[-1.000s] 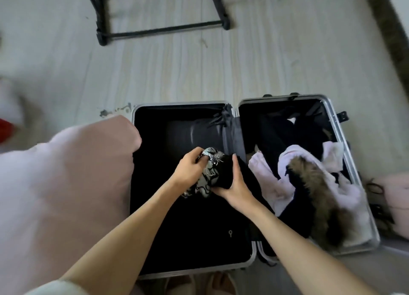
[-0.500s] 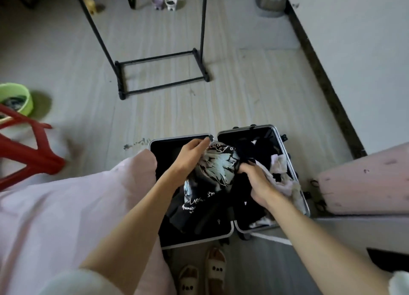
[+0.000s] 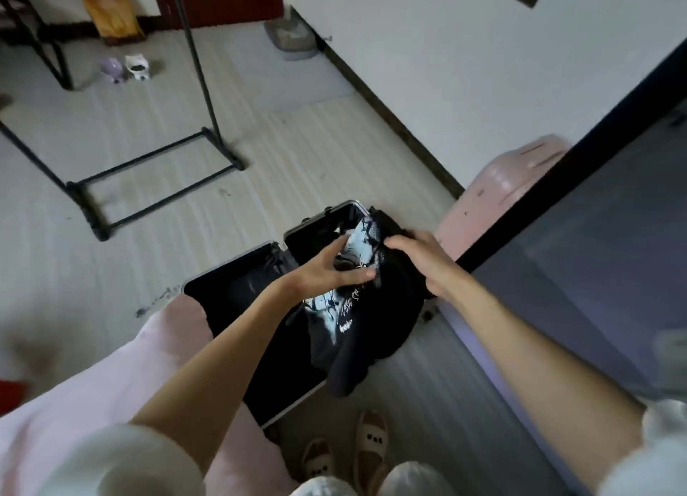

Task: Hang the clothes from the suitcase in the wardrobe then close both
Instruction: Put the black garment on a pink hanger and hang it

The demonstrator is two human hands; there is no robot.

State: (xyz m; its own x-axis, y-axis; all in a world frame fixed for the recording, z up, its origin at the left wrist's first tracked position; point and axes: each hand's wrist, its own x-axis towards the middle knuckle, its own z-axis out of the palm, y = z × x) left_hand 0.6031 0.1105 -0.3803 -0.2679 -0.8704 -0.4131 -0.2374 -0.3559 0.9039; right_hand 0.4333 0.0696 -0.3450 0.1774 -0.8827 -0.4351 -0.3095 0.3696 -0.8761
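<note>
Forearms reach out from the lower corners of the view, both bare, with white sleeves bunched near the elbows. The left hand (image 3: pixel 327 268) comes in from the lower left, wrist roughly level, fingers spread and bent, thumb stretched to the right along the cloth; its grip is closed on a black printed T-shirt (image 3: pixel 357 321), taken at the bunched upper part. The right hand (image 3: pixel 420 261) comes in from the lower right with its back turned up, knuckles toward the camera, fingers curled down over the top edge of the same garment, so that grip too is clenched on the cloth. The two hands sit close together, almost touching. Below them the T-shirt hangs in loose folds, its pale blue-white graphic and white lettering facing the left hand, its hem dangling above the near edge of the suitcase (image 3: pixel 223 302).

That suitcase lies open on the floor, both black-lined halves showing, silver rim around each; the far half is mostly hidden behind the lifted shirt. A pink bed cover (image 3: pixel 111 376) fills the lower left. A black clothes rack (image 3: pixel 156 168) stands on the pale floor beyond. A pink suitcase (image 3: pixel 494 205) stands upright to the right, against a dark frame edge (image 3: pixel 572 161). Two slippered feet (image 3: pixel 345 454) show at the bottom.
</note>
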